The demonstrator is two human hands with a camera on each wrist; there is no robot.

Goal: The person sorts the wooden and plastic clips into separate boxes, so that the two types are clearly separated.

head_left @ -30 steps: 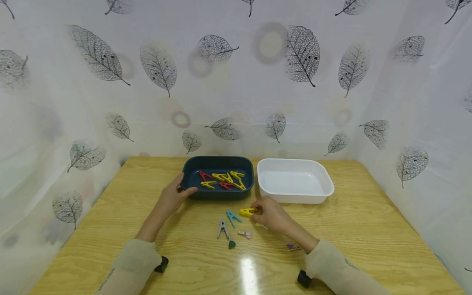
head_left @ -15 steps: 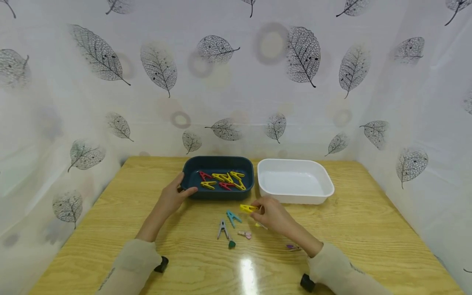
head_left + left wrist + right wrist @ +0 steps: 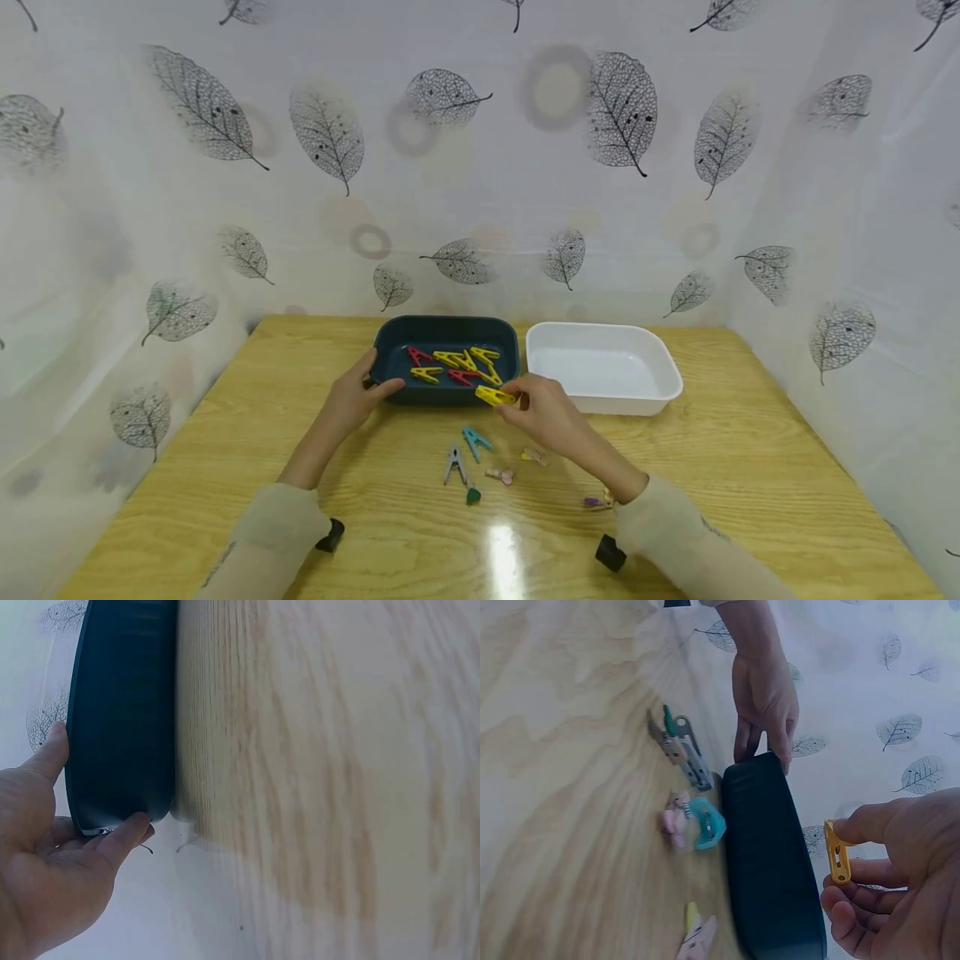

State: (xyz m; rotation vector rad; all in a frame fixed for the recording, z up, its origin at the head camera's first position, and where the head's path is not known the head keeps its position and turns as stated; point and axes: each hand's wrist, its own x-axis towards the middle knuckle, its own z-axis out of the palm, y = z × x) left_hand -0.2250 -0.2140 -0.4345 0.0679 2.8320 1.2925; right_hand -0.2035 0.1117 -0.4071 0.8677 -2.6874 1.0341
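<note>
My right hand (image 3: 551, 414) pinches a yellow clothespin (image 3: 493, 396) between thumb and fingers, over the front rim of a dark blue-green plastic basin (image 3: 442, 396). In the right wrist view this clothespin (image 3: 838, 855) sits at the fingertips, beside the basin. My left hand (image 3: 356, 396) holds the basin's left end, thumb on the front wall and another finger along the far side, as the left wrist view also shows. Inside lie several yellow clothespins (image 3: 425, 375) and red clothespins (image 3: 462, 377).
A white basin (image 3: 603, 402) stands right of the dark one. On the wooden table (image 3: 360, 517) lie a blue clothespin (image 3: 475, 442), a grey clothespin (image 3: 454, 462), and small decorated clips: green (image 3: 473, 495), pink (image 3: 501, 476), yellow (image 3: 534, 456) and purple (image 3: 594, 502).
My right hand has lifted the yellow clothespin from low over the table, up and forward to the dark basin's front rim. The small yellow clip now shows fully. My left hand stays put.
</note>
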